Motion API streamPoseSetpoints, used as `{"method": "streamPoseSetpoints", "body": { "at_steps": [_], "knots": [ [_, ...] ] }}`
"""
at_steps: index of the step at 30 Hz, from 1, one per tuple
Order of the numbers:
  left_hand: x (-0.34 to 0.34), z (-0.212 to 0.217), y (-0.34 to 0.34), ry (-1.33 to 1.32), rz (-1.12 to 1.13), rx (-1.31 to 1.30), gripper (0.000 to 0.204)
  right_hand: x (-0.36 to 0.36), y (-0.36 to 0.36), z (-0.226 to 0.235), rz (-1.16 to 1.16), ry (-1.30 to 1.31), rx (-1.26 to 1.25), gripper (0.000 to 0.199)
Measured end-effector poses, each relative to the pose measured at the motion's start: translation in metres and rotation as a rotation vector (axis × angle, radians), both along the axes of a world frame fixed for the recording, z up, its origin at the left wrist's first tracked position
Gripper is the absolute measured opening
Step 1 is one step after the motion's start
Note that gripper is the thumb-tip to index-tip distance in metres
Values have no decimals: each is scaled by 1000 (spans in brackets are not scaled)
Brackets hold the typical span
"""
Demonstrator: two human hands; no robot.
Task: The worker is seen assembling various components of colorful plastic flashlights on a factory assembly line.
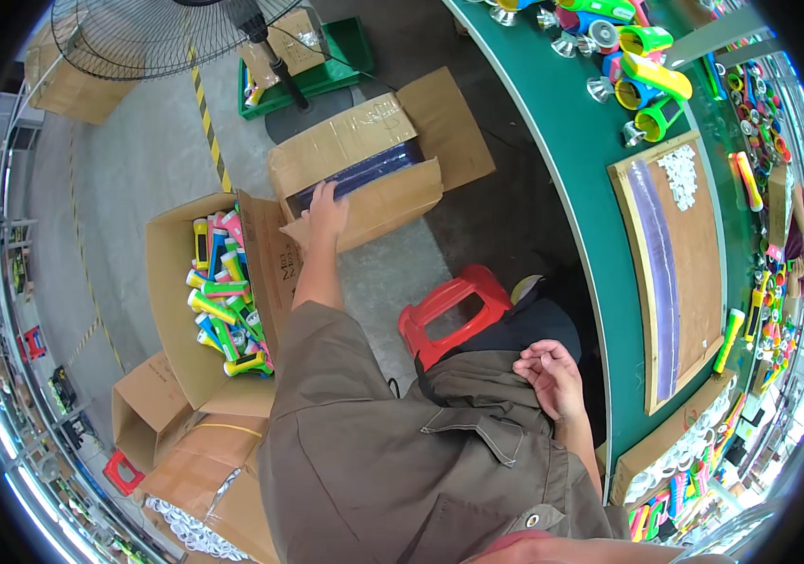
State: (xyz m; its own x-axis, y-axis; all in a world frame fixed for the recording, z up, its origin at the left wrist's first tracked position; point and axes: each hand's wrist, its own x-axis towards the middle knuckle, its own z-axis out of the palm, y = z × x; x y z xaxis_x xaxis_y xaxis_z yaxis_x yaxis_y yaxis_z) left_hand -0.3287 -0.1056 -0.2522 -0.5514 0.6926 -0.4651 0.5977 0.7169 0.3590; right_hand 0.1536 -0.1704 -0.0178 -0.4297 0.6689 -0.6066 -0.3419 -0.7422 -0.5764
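My left hand [327,212] reaches forward to a long cardboard box [346,137] on the floor. Its fingers are stretched out over the near corner of the box's opening, beside a flap, and appear to hold nothing. Between the partly raised flaps shows dark blue, shiny plastic [364,171]; what lies beneath it is hidden. Close to my lap, my right hand [552,378] is turned palm up with loosely bent fingers and nothing visible in it. Left of my left forearm stands an open carton [169,310] filled with colourful toy-like flashlights [223,305].
A red plastic stool [463,324] stands ahead of my lap. To the right, a green worktable [552,122] carries flashlight parts and a wooden board [693,273] with small white pieces. A fan [256,28] and a green crate [341,75] stand beyond the box.
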Motion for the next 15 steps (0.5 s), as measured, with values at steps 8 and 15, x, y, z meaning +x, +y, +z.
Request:
{"method": "streamPoseSetpoints", "body": {
  "at_steps": [8,15],
  "knots": [
    [132,-1,-86,199,-295,548,68,0,8,-5,36,-69,-43,21],
    [91,-88,-31,191,-291,190,72,-14,-10,-15,200,-139,51,17]
  ]
}}
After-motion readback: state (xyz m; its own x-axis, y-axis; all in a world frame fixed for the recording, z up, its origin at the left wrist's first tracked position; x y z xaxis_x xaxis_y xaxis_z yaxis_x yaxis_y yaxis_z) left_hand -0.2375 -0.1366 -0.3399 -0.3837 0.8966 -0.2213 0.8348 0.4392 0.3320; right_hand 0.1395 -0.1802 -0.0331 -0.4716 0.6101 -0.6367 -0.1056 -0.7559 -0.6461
